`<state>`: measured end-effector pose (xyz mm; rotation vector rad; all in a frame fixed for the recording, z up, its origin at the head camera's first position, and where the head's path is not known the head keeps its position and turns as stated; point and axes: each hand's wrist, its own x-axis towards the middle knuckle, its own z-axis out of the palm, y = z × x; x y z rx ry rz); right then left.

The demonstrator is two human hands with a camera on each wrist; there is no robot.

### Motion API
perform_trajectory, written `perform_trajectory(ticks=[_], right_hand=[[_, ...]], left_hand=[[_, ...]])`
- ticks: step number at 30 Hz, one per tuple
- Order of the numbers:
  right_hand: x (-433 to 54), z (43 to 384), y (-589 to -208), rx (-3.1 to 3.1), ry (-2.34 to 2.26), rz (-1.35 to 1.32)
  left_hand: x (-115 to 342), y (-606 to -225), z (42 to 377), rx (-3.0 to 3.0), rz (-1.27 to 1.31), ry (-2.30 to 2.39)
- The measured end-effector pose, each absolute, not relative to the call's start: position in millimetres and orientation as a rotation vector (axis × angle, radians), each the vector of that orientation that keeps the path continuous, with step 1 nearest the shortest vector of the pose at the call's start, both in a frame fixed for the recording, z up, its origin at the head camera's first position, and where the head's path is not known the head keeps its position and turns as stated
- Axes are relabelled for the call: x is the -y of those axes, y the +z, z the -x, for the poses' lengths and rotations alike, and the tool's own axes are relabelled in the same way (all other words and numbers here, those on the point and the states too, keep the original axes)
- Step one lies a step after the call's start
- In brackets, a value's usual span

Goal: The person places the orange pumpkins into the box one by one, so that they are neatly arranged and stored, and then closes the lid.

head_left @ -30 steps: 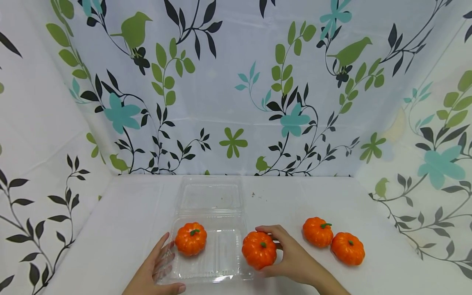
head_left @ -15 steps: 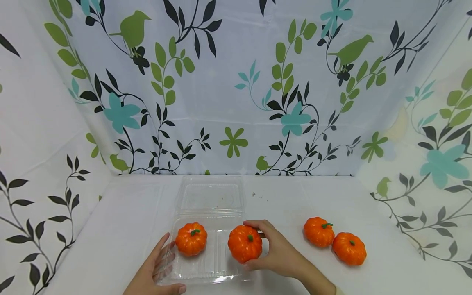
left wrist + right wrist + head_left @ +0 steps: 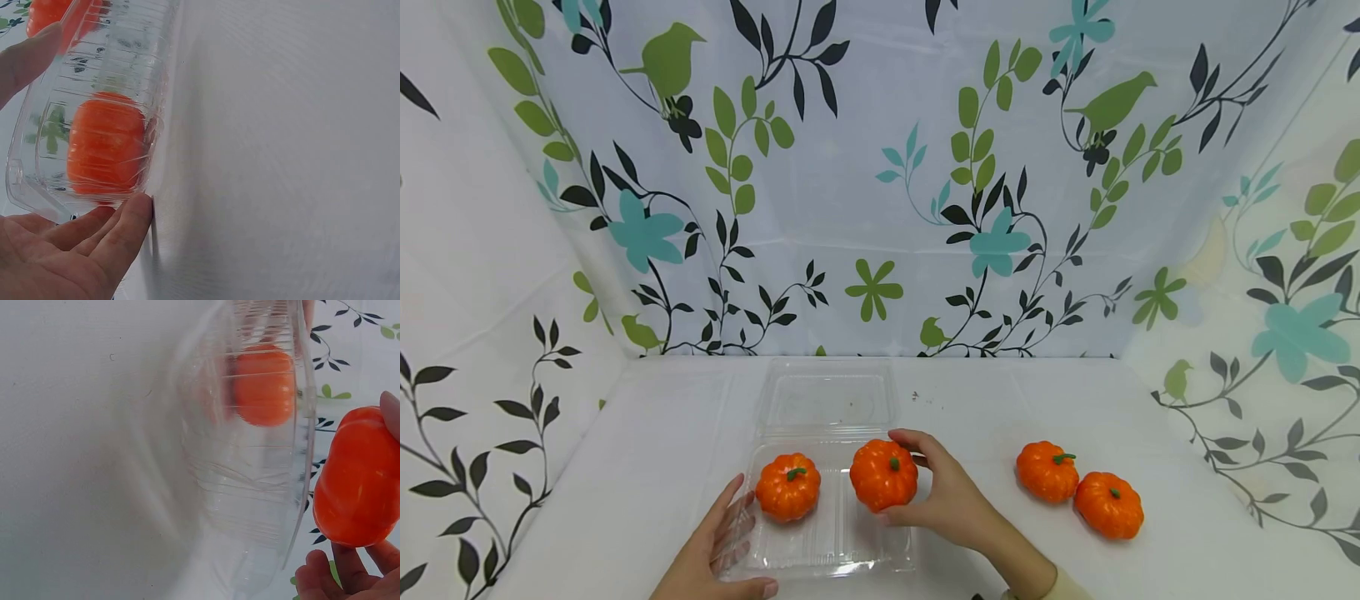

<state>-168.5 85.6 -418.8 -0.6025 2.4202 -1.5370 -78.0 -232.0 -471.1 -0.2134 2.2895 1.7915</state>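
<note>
My right hand (image 3: pixel 951 506) holds a small orange toy pumpkin (image 3: pixel 880 473) between thumb and fingers, over the right half of a clear plastic clamshell container (image 3: pixel 842 546). In the right wrist view the held pumpkin (image 3: pixel 359 481) is apart from the container wall (image 3: pixel 250 487), at the rim's level or higher. Another pumpkin (image 3: pixel 787 492) sits inside the container's left half. With fingers spread and nearly straight, my left hand (image 3: pixel 711 550) touches the container's left side, its thumb at the front edge. Through the wall in the left wrist view, the inside pumpkin (image 3: pixel 106 147) shows.
Two more orange pumpkins stand on the white table to the right, one behind (image 3: pixel 1047 472) and one in front (image 3: pixel 1108 506). The container's lid (image 3: pixel 829 396) lies folded back, away from me. A patterned cloth (image 3: pixel 880 167) hangs behind the table.
My right hand has carried the pumpkin leftward and away from me, from beside the container's right edge to over its right half. The left hand has stayed in place.
</note>
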Motion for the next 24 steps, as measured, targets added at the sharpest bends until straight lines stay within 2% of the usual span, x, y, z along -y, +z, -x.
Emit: perform_trajectory(ticks=[24], right_hand=[[-64.4, 172.5, -441.0, -2.728, -1.197, 0.749]], left_hand=[[229.9, -469.7, 78.9, -2.291, 0.252, 1.779]])
